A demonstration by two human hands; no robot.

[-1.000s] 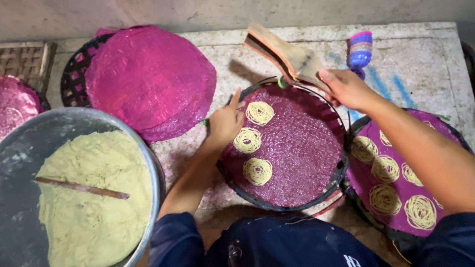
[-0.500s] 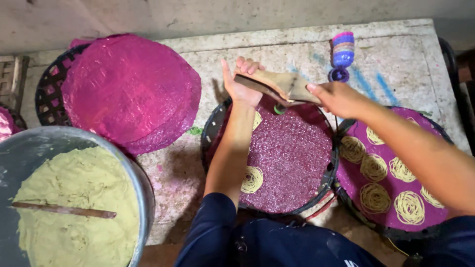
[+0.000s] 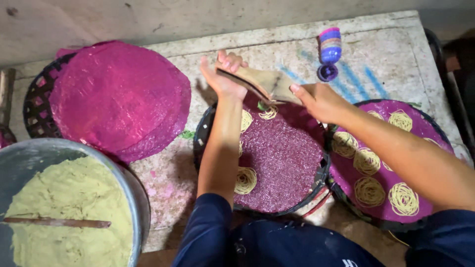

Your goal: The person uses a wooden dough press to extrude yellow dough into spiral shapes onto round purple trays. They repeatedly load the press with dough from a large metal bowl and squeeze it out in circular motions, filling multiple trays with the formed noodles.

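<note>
**Pressing noodle coils onto the middle tray**

You are holding the wooden press (image 3: 264,84) above the far edge of the middle tray (image 3: 277,163); your left hand (image 3: 222,74) is cupping its end with the fingers curled around it, and your right hand (image 3: 321,101) is gripping the other end firmly. Several yellow noodle coils (image 3: 246,180) are already lying on the purple mat, so I judge the tray is only partly filled; the next move is calling for a steady press over a free place, without touching the finished coils. The right tray (image 3: 396,163) is carrying more coils; the dough bowl (image 3: 69,212) is standing at the left, on a worn stone tabletop (image 3: 386,54) beside a bare wall.
</note>
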